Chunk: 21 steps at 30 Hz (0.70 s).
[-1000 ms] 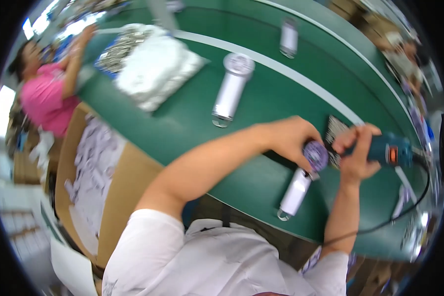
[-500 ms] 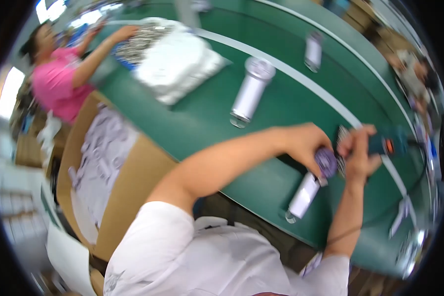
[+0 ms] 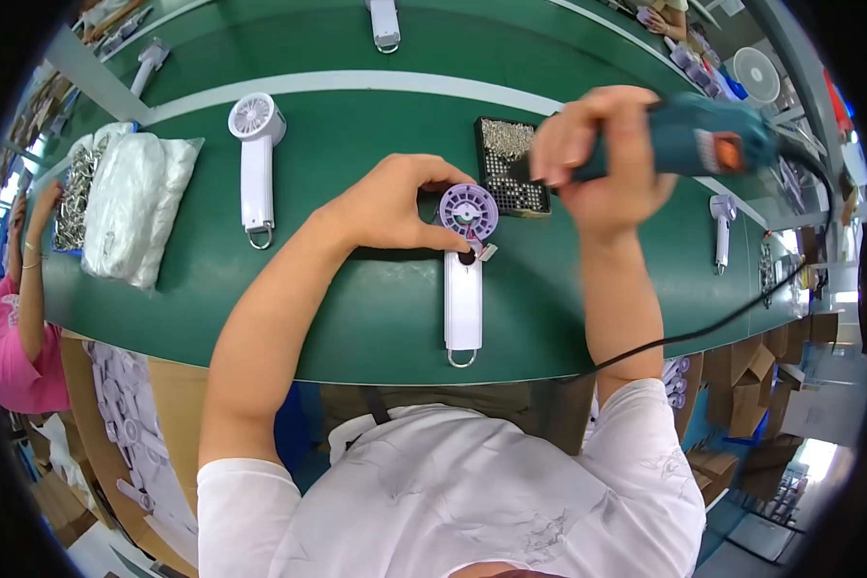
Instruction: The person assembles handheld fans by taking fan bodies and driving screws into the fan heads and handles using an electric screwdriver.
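A white handheld fan (image 3: 463, 303) lies on the green table with its handle toward me. Its round purple head (image 3: 469, 212) is open at the front, showing the inside, and a small connector on wires sticks out at the neck. My left hand (image 3: 395, 207) grips the head between thumb and fingers. My right hand (image 3: 602, 154), slightly blurred, is closed around a teal corded electric screwdriver (image 3: 694, 140). The screwdriver's dark front end points left, over a black tray (image 3: 528, 200) of small screws. The bit's tip is hard to make out.
Another white fan (image 3: 257, 183) lies to the left, beside clear plastic bags (image 3: 140, 207) and metal parts. A further fan (image 3: 722, 231) sits at the right. A black cord (image 3: 713, 330) runs across the right side. Below the left edge stands a box (image 3: 178, 405) of purple parts. A person in pink works at far left.
My view has turned, so the fan and both hands appear nearer the middle. The left hand keeps its hold on the fan head, and the right hand still holds the screwdriver by the screw tray.
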Available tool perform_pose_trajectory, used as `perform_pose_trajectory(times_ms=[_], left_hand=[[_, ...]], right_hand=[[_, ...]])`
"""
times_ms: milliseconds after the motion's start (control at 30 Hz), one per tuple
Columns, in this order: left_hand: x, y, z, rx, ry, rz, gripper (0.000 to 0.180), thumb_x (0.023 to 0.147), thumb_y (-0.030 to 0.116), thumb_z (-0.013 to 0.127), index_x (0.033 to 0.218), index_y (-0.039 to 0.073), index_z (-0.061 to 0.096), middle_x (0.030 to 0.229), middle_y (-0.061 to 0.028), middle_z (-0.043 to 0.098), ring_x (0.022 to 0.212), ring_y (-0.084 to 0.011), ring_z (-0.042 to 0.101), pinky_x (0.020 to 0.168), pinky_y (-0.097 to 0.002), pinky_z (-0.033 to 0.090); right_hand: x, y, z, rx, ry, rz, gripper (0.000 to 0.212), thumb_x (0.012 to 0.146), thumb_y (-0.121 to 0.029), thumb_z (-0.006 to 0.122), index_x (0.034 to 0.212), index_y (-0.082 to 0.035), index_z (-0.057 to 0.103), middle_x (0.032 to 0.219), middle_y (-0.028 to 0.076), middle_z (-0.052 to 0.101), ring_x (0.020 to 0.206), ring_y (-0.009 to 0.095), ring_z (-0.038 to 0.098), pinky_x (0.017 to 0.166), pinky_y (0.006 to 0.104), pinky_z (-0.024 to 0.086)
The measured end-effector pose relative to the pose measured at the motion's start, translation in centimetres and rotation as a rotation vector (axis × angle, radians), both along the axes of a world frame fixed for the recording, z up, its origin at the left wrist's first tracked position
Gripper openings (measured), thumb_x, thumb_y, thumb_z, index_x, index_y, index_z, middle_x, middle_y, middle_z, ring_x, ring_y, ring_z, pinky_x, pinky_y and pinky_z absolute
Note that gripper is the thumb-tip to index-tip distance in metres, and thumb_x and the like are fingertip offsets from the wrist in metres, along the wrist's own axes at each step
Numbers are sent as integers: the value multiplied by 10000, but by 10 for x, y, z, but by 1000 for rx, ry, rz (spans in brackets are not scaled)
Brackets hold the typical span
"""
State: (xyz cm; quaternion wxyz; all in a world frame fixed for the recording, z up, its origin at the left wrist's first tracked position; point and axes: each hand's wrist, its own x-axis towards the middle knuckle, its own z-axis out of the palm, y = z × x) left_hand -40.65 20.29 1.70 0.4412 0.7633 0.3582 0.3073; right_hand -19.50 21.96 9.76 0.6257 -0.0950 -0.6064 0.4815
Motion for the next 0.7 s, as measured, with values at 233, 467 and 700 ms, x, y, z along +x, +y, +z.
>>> perform_pose_trajectory(times_ms=[233,467,700], left_hand=[[-1,3,-1,68,69,-3,635,635,298,925,1168,27,711,1062,-147,722,980,-267,687,921,-372,536],[2,3,2,61,72,14,629,619,276,931,1143,6,710,1033,-109,718,968,-223,688,926,-342,521],[2,3,1,84,62,25,627,622,278,928,1141,1,709,1039,-111,717,972,-231,687,931,-346,520]], right_hand=[[32,22,-30,-128,68,-156,92,987,-33,579,947,48,596,601,101,565,422,181,528,421,343,487],[29,29,-42,-118,-110,-222,110,999,-63,550,972,33,597,622,104,559,430,177,517,424,351,475],[22,26,-41,-204,-51,-202,136,951,-59,679,869,33,622,571,67,597,441,138,570,430,283,472]])
